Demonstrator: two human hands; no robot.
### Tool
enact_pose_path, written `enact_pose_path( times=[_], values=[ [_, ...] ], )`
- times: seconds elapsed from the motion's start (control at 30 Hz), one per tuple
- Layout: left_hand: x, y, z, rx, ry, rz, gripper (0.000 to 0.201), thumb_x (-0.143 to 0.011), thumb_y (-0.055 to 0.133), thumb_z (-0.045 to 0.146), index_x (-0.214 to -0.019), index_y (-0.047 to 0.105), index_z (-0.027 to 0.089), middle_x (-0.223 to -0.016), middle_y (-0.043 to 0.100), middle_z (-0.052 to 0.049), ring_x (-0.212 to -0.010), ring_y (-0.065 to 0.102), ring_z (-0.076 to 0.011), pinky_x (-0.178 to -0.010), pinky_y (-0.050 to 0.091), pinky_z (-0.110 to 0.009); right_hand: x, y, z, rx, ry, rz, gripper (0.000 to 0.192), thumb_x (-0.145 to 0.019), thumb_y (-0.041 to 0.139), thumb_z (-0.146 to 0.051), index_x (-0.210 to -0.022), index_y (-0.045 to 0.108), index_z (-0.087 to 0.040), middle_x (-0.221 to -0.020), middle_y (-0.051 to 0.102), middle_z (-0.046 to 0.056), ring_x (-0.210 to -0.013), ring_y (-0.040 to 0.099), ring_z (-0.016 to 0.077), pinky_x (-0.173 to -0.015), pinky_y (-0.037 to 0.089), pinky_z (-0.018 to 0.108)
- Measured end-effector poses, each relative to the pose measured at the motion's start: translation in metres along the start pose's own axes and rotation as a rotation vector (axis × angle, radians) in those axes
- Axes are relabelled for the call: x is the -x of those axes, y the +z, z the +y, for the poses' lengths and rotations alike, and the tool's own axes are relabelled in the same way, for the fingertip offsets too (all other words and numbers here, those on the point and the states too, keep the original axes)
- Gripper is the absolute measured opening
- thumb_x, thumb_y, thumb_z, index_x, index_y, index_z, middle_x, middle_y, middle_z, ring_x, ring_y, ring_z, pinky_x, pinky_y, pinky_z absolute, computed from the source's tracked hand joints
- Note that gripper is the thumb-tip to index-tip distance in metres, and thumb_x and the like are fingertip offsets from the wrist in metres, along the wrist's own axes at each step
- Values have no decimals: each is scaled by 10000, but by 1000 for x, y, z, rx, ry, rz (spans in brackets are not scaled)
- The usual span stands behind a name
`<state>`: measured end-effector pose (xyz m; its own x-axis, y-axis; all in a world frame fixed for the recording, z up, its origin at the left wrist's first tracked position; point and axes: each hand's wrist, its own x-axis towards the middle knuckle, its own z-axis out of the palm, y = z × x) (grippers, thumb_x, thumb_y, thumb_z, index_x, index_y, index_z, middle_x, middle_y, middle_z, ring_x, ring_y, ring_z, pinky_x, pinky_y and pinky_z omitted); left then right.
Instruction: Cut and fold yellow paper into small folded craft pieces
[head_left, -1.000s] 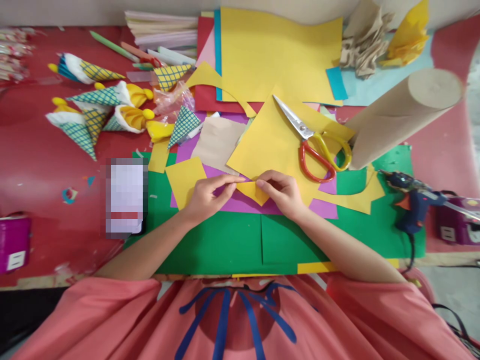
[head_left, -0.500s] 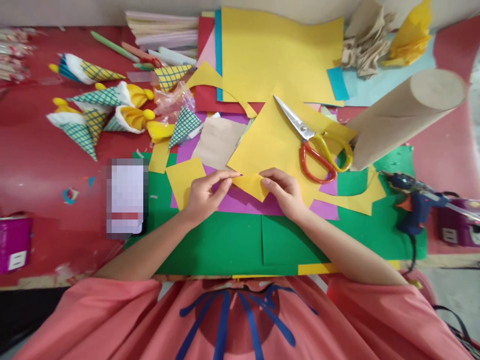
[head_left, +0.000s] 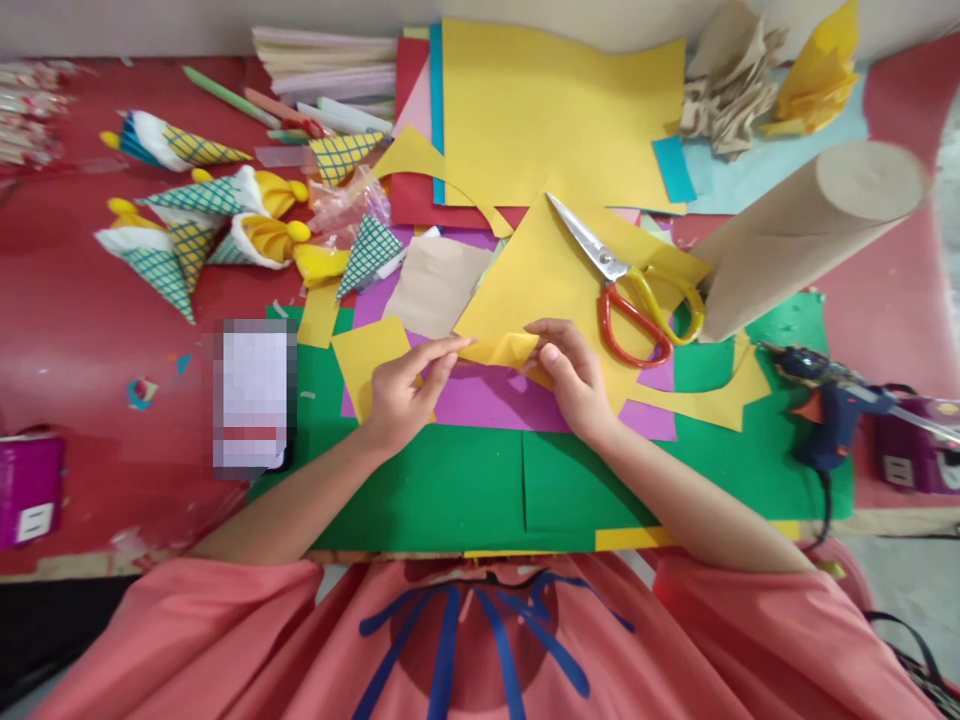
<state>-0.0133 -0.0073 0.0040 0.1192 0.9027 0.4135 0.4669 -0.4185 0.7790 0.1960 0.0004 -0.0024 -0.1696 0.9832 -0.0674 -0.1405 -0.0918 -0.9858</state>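
Observation:
Between my two hands a small piece of yellow paper (head_left: pixel 501 349) is held, bent and partly rolled. My left hand (head_left: pixel 409 395) pinches its left tip between thumb and fingers. At its right end, my right hand (head_left: pixel 574 378) grips the paper with curled fingers and thumb, which hide part of that edge. Just beyond the hands lies a larger yellow sheet (head_left: pixel 525 270), with open-bladed scissors (head_left: pixel 616 268) resting on it, one handle red and one yellow. A purple sheet (head_left: pixel 495 400) is under the hands, on top of a green board (head_left: pixel 450 490).
Small paper cones (head_left: pixel 169 265) with yellow tips lie at the left, near a blurred-out phone (head_left: pixel 253 395). A brown paper roll (head_left: pixel 810 235) leans at the right, above a blue glue gun (head_left: pixel 829 415). Yellow sheets (head_left: pixel 562 110) are stacked at the back.
The yellow piece has turned from a flat, downward-pointing shape to a narrower, curled one. My right hand has shifted its fingers slightly up and around it.

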Motion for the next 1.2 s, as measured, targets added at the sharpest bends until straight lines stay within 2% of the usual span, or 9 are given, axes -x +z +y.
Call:
enact_pose_path(
  times=[0.1,0.3,0.4,0.47,0.63,0.8,0.93,1.07,1.2],
  values=[
    [0,0,0,3,66,-67,235,-895,575,160,-1099,670,226,-1043,752,-2,-962,712,-116,-852,565,-189,0,-2,-3,52,-37,28,306,-868,598,-488,-1046,614,-240,-1010,645,26,-894,630,136,-823,513,279],
    [-3,2,-1,-7,109,-149,167,-877,612,220,-1039,653,222,-1141,708,-41,-1078,663,-159,-958,540,-317,1,1,-7,60,-7,18,230,-800,699,-423,-889,659,-214,-878,673,20,-793,636,131,-749,533,272],
    [-5,1,-2,-60,155,-163,188,-857,646,242,-1045,652,242,-1182,672,-51,-1120,628,-167,-947,527,-326,2,3,-6,50,-31,-19,188,-801,712,-365,-896,666,-209,-909,681,25,-860,645,130,-815,528,279],
    [-6,1,-3,-93,226,-155,194,-844,662,230,-1037,652,251,-1104,692,-38,-1050,645,-156,-911,519,-314,4,3,-6,40,-33,-47,172,-803,715,-337,-904,668,-206,-903,679,22,-860,646,122,-824,524,275],
    [-6,1,-1,-154,397,-157,248,-819,688,190,-1057,627,228,-943,731,-25,-912,671,-153,-807,503,-289,5,6,-6,-44,48,-109,220,-789,722,-361,-895,645,-184,-854,659,16,-741,635,102,-695,542,246],
    [-6,1,1,-172,386,-153,227,-833,677,233,-1055,631,232,-969,737,-32,-921,678,-160,-802,506,-293,3,6,-6,-126,85,-130,215,-790,723,-344,-890,626,-180,-833,644,8,-689,614,79,-630,533,205],
    [-5,0,1,-179,395,-159,220,-826,688,247,-1038,633,229,-949,741,-35,-917,683,-164,-800,516,-295,3,7,-4,-188,87,-178,237,-805,710,-329,-958,591,-193,-890,660,17,-745,647,89,-664,546,203],
    [-5,0,2,-189,378,-179,189,-844,666,272,-1027,642,233,-960,751,-34,-923,697,-167,-793,522,-295,3,7,-5,-195,112,-215,382,-826,685,-353,-1133,497,-228,-905,673,14,-792,671,115,-725,557,238],
    [-5,0,2,-189,360,-222,171,-866,637,264,-1032,643,224,-986,753,-42,-946,701,-168,-792,520,-294,3,5,-5,-206,139,-253,508,-824,689,-341,-1244,420,-243,-880,668,-4,-751,653,100,-695,541,222]
  ],
)
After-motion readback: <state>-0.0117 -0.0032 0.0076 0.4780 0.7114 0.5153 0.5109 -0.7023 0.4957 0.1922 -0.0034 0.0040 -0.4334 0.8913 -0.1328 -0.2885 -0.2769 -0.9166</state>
